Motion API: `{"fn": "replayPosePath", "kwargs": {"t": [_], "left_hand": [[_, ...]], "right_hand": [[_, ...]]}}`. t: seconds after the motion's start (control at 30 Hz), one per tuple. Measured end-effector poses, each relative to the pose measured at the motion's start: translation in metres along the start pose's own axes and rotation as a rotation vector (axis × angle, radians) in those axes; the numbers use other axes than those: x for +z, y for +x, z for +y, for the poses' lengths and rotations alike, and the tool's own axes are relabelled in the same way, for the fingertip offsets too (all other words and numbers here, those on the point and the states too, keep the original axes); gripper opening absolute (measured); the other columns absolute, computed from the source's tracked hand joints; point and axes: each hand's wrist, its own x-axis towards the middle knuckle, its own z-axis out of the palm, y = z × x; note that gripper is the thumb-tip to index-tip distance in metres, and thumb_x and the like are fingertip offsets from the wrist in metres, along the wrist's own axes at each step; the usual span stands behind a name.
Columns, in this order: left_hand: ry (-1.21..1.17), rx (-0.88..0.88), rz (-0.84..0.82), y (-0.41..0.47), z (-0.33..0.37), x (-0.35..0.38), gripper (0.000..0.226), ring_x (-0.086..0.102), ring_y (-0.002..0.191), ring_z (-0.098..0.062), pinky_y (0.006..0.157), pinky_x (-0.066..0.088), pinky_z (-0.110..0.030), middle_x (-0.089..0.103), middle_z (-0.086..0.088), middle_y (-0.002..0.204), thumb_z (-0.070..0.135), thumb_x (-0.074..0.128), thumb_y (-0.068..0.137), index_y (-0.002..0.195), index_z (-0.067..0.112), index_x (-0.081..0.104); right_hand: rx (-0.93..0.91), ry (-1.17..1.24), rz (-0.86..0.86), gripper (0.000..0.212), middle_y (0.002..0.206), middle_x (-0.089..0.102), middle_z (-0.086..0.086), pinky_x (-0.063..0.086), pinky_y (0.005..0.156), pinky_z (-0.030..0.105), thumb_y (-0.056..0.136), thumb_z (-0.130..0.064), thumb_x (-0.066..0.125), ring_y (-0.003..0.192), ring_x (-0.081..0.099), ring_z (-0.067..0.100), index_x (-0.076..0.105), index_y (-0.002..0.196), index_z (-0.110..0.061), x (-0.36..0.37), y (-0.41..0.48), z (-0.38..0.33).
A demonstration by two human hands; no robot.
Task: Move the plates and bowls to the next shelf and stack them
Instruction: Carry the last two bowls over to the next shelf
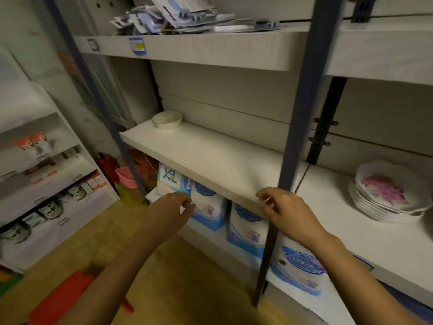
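A white bowl (167, 120) sits at the far back left corner of the middle shelf board (210, 158). On the neighbouring shelf board (339, 221) to the right stands a stack of several white plates (386, 195), the top one printed with pink flowers. My left hand (168, 212) hovers below the front edge of the middle shelf, fingers loosely curled and holding nothing. My right hand (284, 209) is at that shelf's front edge, next to the blue upright post (293, 146), fingers apart and holding nothing.
Blue-and-white packs (208, 207) stand on the shelf below. The top shelf carries packaged items (187, 17). A pink basket (127, 178) sits on the floor at left, beside another rack of goods (46, 184). A red object (61, 299) lies low at the front left.
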Motion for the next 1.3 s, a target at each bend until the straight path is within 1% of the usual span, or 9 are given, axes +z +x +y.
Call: {"fn": "replayPosePath", "kwargs": {"t": [0.17,0.3,0.43,0.6,0.73,0.87,1.03,1.13,1.3], "left_hand": [[0.020,-0.071,0.040,0.023,-0.054,-0.012,0.029,0.051,0.080,-0.005,0.074,0.048,-0.021,0.068,0.002,0.107,0.038,0.048,0.093,0.112,0.020,0.061],[0.013,-0.094,0.049,0.053,-0.095,-0.020,0.029,0.057,0.084,-0.009,0.077,0.050,-0.023,0.068,0.001,0.106,0.036,0.049,0.092,0.111,0.018,0.061],[0.008,-0.114,0.043,0.094,-0.135,-0.026,0.029,0.053,0.082,-0.008,0.079,0.050,-0.023,0.066,0.001,0.108,0.035,0.048,0.093,0.113,0.018,0.061],[0.014,-0.107,-0.024,0.153,-0.180,-0.039,0.027,0.063,0.095,-0.014,0.085,0.054,-0.028,0.067,0.000,0.110,0.035,0.048,0.093,0.109,0.017,0.061],[0.040,-0.112,-0.043,0.204,-0.215,-0.050,0.027,0.059,0.086,-0.014,0.085,0.053,-0.028,0.067,-0.002,0.109,0.033,0.045,0.094,0.107,0.015,0.062],[0.008,-0.097,-0.060,0.245,-0.248,-0.050,0.028,0.062,0.094,-0.016,0.089,0.052,-0.032,0.067,-0.002,0.109,0.034,0.045,0.094,0.106,0.015,0.063],[-0.030,-0.077,-0.065,0.295,-0.288,-0.050,0.025,0.056,0.087,-0.010,0.086,0.050,-0.027,0.067,0.000,0.105,0.034,0.048,0.093,0.102,0.016,0.061],[-0.048,-0.047,-0.092,0.327,-0.314,-0.049,0.025,0.061,0.095,-0.014,0.089,0.050,-0.028,0.067,-0.001,0.108,0.033,0.048,0.093,0.104,0.014,0.061],[-0.047,0.029,-0.150,0.384,-0.361,-0.049,0.027,0.059,0.096,-0.013,0.088,0.043,-0.024,0.066,-0.001,0.110,0.034,0.047,0.094,0.108,0.014,0.059]], "right_hand": [[-0.039,-0.027,-0.047,0.026,0.119,0.061,-0.005,0.053,0.084,0.032,0.093,-0.029,0.049,0.099,0.061,0.013,0.054,0.119,-0.024,0.027,0.060,-0.030],[-0.047,-0.059,-0.054,0.028,0.120,0.060,-0.006,0.052,0.084,0.027,0.094,-0.031,0.047,0.099,0.061,0.011,0.054,0.121,-0.026,0.050,0.110,-0.045],[-0.050,-0.064,-0.051,0.028,0.119,0.061,-0.005,0.052,0.084,0.030,0.094,-0.032,0.046,0.099,0.061,0.013,0.054,0.120,-0.025,0.073,0.170,-0.056],[-0.022,-0.052,-0.044,0.031,0.120,0.060,-0.006,0.049,0.083,0.025,0.093,-0.033,0.048,0.101,0.060,0.011,0.052,0.123,-0.026,0.095,0.246,-0.071],[-0.010,-0.054,-0.017,0.031,0.119,0.061,-0.006,0.050,0.081,0.025,0.093,-0.033,0.048,0.099,0.061,0.010,0.052,0.123,-0.026,0.107,0.298,-0.077],[0.034,-0.073,-0.044,0.031,0.119,0.061,-0.007,0.050,0.083,0.026,0.093,-0.033,0.048,0.100,0.061,0.010,0.053,0.123,-0.025,0.123,0.335,-0.082],[0.076,-0.101,-0.041,0.030,0.118,0.063,-0.006,0.046,0.079,0.022,0.094,-0.032,0.047,0.098,0.061,0.010,0.055,0.121,-0.024,0.139,0.378,-0.091],[0.120,-0.109,-0.041,0.029,0.117,0.063,-0.006,0.044,0.076,0.020,0.094,-0.032,0.047,0.098,0.061,0.011,0.055,0.121,-0.024,0.153,0.406,-0.099],[0.252,-0.085,-0.010,0.027,0.115,0.066,-0.002,0.049,0.079,0.027,0.095,-0.030,0.046,0.097,0.063,0.016,0.060,0.117,-0.022,0.183,0.461,-0.116]]}}
